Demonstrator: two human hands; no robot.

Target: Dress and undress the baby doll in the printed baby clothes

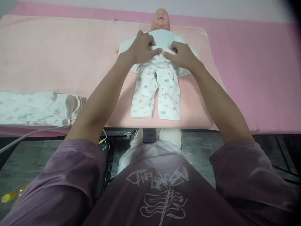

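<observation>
While the doll (161,34) lies face-up on the pink towel (58,53), I see my left hand (142,47) and right hand (182,56) at its waist, the fingers (157,50) of both pinched on the waistband of the patterned trousers (156,91).

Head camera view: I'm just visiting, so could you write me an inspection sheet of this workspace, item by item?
Surface: peach towel spread over a pink sheet.
Job's things: doll lying face up on the towel, dressed in a white outfit with a plain top and printed trousers.
Clutter: bundle of patterned baby clothes at the left near edge.
Hands: left hand and right hand both at the doll's waist, fingers pinching the outfit there.
Cables: white cable along the near left edge; thin lead hanging below it.
Surroundings: grey floor; the person's purple shirt; nobody else seen.
</observation>
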